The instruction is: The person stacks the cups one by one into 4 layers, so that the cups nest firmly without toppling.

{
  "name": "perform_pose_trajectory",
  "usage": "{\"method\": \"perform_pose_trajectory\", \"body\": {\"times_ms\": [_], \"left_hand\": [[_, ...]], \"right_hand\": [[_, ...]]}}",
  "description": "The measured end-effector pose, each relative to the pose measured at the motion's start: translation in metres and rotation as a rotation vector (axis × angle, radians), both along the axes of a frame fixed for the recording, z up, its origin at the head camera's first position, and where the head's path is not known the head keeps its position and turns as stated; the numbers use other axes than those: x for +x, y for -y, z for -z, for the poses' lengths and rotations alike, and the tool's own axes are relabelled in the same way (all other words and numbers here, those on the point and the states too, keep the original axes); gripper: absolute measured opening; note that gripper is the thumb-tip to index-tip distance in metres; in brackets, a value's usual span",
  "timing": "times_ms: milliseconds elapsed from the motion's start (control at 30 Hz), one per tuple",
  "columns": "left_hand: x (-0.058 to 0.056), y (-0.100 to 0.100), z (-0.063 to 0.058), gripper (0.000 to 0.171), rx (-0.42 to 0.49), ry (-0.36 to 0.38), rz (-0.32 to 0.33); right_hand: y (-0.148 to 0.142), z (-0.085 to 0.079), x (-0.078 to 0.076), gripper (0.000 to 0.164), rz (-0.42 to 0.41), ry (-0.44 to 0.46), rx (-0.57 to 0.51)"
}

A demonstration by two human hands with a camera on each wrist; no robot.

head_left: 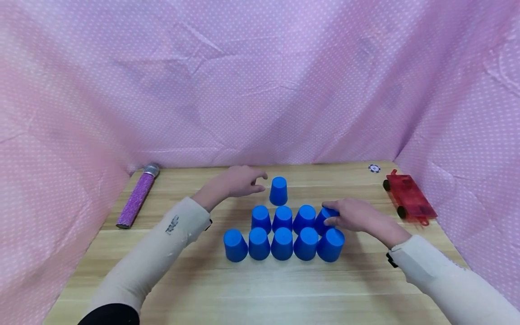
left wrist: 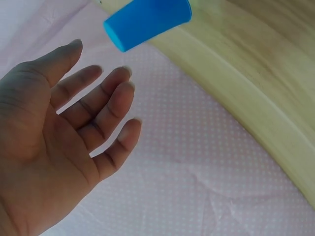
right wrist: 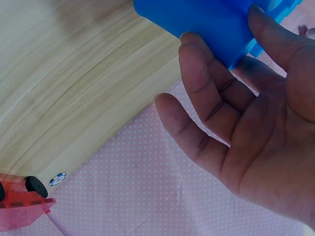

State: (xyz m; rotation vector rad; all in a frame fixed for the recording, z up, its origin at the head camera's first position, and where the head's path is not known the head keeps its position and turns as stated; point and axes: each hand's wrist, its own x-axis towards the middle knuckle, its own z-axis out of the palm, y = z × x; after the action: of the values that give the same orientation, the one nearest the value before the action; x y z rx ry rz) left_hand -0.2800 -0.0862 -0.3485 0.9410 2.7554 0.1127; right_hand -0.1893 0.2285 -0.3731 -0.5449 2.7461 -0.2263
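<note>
Two rows of upside-down blue cups stand on the table, several in the front row point(head_left: 282, 244) and several in the row behind point(head_left: 282, 219). A lone blue cup point(head_left: 278, 191) stands upside down farther back. My left hand point(head_left: 240, 181) hovers just left of that lone cup, apart from it, fingers loosely bent and holding nothing. My right hand point(head_left: 352, 214) holds the rightmost cup of the rear row point(head_left: 323, 221) between thumb and fingers. In the right wrist view, the thumb and fingers lie against this blue cup point(right wrist: 206, 22).
On the left side of the wooden table point(head_left: 243, 293) lies a purple glittery microphone point(head_left: 139, 196). At the right are a red toy car point(head_left: 410, 197) and a poker chip point(head_left: 374, 168). Pink dotted cloth point(head_left: 260, 90) hangs behind the table and along its sides.
</note>
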Motion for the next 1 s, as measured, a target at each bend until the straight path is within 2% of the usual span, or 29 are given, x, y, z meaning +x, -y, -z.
{"method": "perform_pose_trajectory", "body": {"times_ms": [100, 200, 333, 433, 667, 1000], "left_hand": [[0.016, 0.004, -0.008, 0.044, -0.018, 0.060, 0.025], [0.031, 0.005, -0.011, 0.044, -0.040, 0.077, 0.069], [0.045, 0.006, -0.006, 0.047, -0.060, 0.080, 0.106], [0.051, 0.007, -0.001, 0.050, -0.063, 0.096, 0.102], [0.056, 0.009, 0.006, 0.054, -0.060, 0.117, 0.086], [0.055, 0.009, 0.011, 0.054, -0.051, 0.082, 0.107]], "right_hand": [[-0.001, -0.001, 0.000, 0.061, 0.007, 0.005, -0.005], [-0.003, -0.001, -0.001, 0.061, 0.008, 0.005, -0.008], [-0.003, -0.002, 0.000, 0.061, 0.002, 0.002, -0.008], [-0.001, -0.001, 0.000, 0.061, 0.001, 0.004, -0.006], [0.000, 0.003, -0.001, 0.060, -0.006, 0.002, 0.001], [0.000, 0.003, -0.001, 0.059, -0.003, -0.007, -0.001]]}}
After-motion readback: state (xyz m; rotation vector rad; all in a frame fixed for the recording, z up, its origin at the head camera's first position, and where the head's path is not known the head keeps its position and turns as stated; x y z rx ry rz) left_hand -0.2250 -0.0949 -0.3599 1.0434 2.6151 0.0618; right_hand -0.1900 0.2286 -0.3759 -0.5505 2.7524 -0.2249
